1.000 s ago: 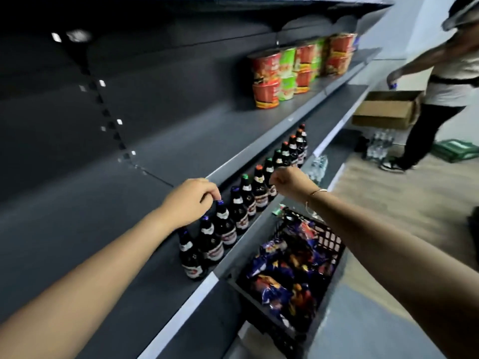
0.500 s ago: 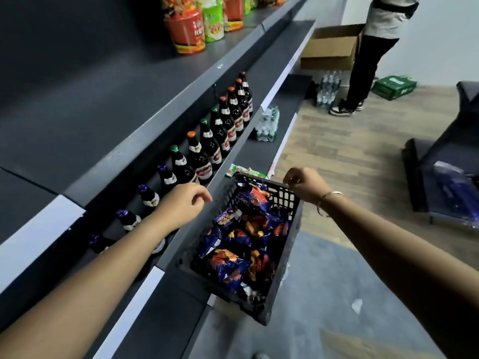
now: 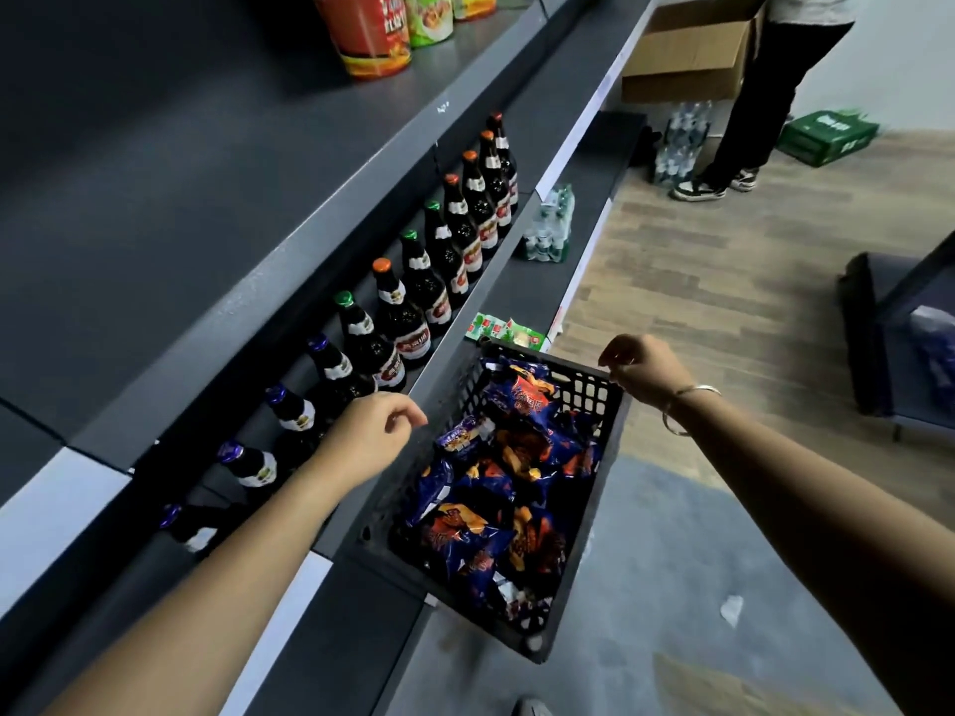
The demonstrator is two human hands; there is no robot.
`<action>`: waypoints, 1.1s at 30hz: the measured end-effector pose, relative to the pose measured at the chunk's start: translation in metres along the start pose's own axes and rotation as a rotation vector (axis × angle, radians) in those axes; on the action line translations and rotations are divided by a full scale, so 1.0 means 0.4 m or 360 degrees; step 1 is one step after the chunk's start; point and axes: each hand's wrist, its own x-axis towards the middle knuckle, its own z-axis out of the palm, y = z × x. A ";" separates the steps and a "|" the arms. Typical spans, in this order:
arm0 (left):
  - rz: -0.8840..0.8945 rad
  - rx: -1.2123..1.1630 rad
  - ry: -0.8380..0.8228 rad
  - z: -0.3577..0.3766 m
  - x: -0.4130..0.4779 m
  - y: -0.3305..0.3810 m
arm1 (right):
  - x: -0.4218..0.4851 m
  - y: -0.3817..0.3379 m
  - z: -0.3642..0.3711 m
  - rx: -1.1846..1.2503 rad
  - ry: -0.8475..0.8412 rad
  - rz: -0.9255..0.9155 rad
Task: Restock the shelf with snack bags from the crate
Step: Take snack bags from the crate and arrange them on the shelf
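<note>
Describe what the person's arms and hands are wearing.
Both forearms are bare, with no sleeves in view and no gloves. The right hand has a thin, plain metal bangle hanging loosely at the wrist. The left hand and its wrist carry no watch or band, and no rings show on either hand.

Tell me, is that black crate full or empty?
Fairly full: blue snack bags are heaped inside the crate, hiding its floor.
</note>
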 end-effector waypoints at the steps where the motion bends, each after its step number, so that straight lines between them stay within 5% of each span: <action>1: 0.0001 0.0005 -0.0002 -0.003 0.007 -0.008 | 0.005 -0.005 0.003 0.0002 -0.0007 0.0008; 16: -0.0060 -0.0122 -0.0091 0.067 0.162 -0.010 | 0.021 0.056 0.064 -0.0042 0.0030 0.0173; 27: -0.1104 -0.1277 -0.0063 0.403 0.345 -0.038 | 0.115 0.213 0.157 -0.0203 -0.0294 0.0263; 33: -0.1394 -0.1877 0.0005 0.554 0.438 -0.041 | 0.175 0.290 0.180 -0.0211 -0.0283 0.0217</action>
